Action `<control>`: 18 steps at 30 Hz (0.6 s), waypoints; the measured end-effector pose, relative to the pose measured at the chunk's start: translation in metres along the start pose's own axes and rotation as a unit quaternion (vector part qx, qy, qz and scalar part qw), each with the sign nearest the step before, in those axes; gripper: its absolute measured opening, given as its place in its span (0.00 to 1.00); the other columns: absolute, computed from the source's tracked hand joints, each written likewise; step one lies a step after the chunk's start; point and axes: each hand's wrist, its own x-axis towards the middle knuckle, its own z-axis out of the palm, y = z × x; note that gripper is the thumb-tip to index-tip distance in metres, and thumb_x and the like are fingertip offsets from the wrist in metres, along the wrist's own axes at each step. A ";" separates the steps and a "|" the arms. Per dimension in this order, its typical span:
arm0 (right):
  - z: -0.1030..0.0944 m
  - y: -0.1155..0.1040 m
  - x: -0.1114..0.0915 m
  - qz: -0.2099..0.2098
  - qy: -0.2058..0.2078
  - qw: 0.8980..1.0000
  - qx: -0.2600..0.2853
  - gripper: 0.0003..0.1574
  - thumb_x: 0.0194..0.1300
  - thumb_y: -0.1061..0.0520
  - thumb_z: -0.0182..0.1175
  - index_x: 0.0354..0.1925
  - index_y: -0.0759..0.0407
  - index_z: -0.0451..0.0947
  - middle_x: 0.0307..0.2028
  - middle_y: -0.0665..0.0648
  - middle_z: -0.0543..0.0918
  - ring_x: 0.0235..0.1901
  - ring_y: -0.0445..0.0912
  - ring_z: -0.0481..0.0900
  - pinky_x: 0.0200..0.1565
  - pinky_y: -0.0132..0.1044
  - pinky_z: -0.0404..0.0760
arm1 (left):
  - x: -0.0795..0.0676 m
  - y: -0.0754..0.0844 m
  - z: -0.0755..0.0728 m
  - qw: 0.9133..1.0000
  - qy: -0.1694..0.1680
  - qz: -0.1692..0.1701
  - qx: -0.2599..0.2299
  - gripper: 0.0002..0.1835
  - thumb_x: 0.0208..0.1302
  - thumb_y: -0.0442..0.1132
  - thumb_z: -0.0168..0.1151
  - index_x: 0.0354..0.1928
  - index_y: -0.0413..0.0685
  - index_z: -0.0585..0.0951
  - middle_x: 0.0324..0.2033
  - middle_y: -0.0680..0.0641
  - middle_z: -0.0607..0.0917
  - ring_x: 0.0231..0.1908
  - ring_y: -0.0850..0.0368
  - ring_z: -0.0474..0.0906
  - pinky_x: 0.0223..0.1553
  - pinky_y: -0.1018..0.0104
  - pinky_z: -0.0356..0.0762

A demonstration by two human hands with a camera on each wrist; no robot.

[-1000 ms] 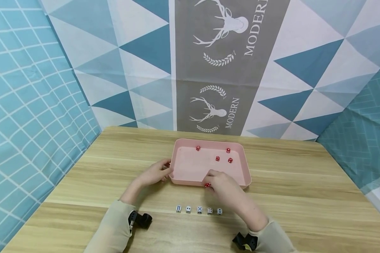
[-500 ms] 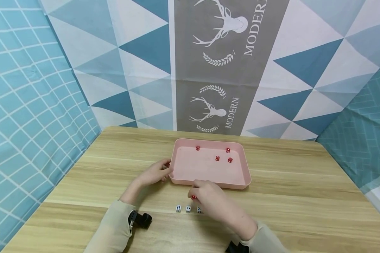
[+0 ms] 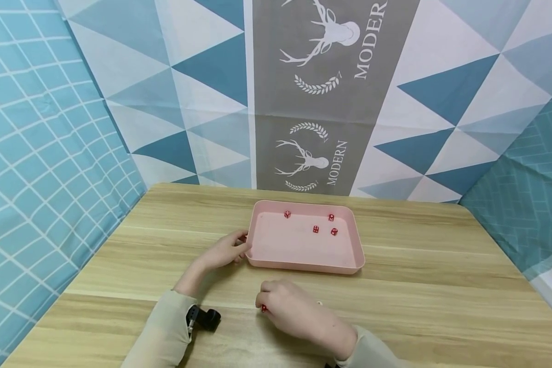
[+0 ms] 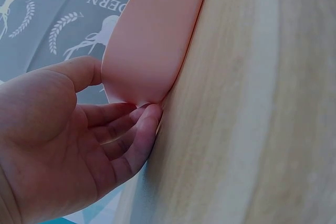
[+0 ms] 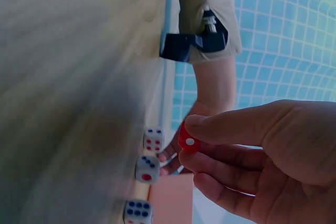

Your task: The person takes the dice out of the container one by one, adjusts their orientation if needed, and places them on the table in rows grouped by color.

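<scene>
My right hand (image 3: 287, 309) pinches a red die (image 5: 187, 141) between thumb and fingertips, low over the front of the table. Right below it in the head view, the hand covers most of a row of white dice. A sliver of one white die (image 3: 319, 303) shows past the knuckles. Three of the row appear in the right wrist view, the nearest white die (image 5: 138, 211) at the bottom. My left hand (image 3: 225, 251) grips the left front corner of a pink tray (image 4: 149, 35), thumb at the rim and fingers curled against its side. Inside lie several red dice, one red die (image 3: 316, 229) near the middle.
The wooden table (image 3: 423, 296) extends to both sides of the tray. Behind it hangs a patterned cloth (image 3: 299, 102) with deer prints, and a blue grid cloth (image 3: 41, 133) stands at the left. A black wrist camera (image 3: 207, 319) sits on the left sleeve.
My right hand has carried the red die from the tray's front edge toward me and left, down over the white dice, which it now covers. The left hand and tray have stayed put.
</scene>
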 end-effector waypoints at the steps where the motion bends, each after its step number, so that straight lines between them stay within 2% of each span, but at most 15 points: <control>1: 0.001 -0.001 0.001 -0.002 -0.003 1.000 -0.005 0.04 0.51 0.60 0.64 0.27 0.50 0.81 0.26 0.43 0.75 0.27 0.35 0.74 0.35 0.25 0.72 | 0.000 0.000 0.000 1.000 0.000 0.000 0.001 0.23 0.66 0.37 0.49 0.60 0.35 0.64 0.42 0.40 0.75 0.27 0.57 0.73 0.27 0.68 0.72; 5: 0.003 -0.006 0.003 -0.009 -0.020 1.000 -0.008 0.04 0.51 0.58 0.64 0.28 0.49 0.81 0.27 0.43 0.75 0.28 0.34 0.74 0.35 0.26 0.72 | 0.000 0.001 -0.001 1.000 -0.002 0.005 0.000 0.23 0.66 0.38 0.49 0.61 0.36 0.64 0.42 0.40 0.75 0.27 0.56 0.73 0.27 0.67 0.72; 10: 0.006 -0.011 0.006 -0.018 -0.047 0.999 0.021 0.04 0.51 0.57 0.64 0.29 0.47 0.81 0.27 0.41 0.74 0.28 0.32 0.73 0.36 0.24 0.72 | -0.002 0.004 -0.001 1.000 -0.004 0.007 0.000 0.23 0.67 0.38 0.48 0.61 0.35 0.63 0.42 0.39 0.75 0.28 0.55 0.72 0.27 0.67 0.71; 18: 0.012 -0.016 0.006 -0.018 -0.063 0.998 0.007 0.06 0.49 0.57 0.65 0.25 0.44 0.79 0.23 0.40 0.71 0.25 0.33 0.71 0.32 0.24 0.70 | -0.019 0.035 -0.004 1.000 -0.013 0.008 -0.005 0.22 0.66 0.34 0.47 0.59 0.29 0.63 0.42 0.36 0.74 0.29 0.51 0.73 0.29 0.64 0.72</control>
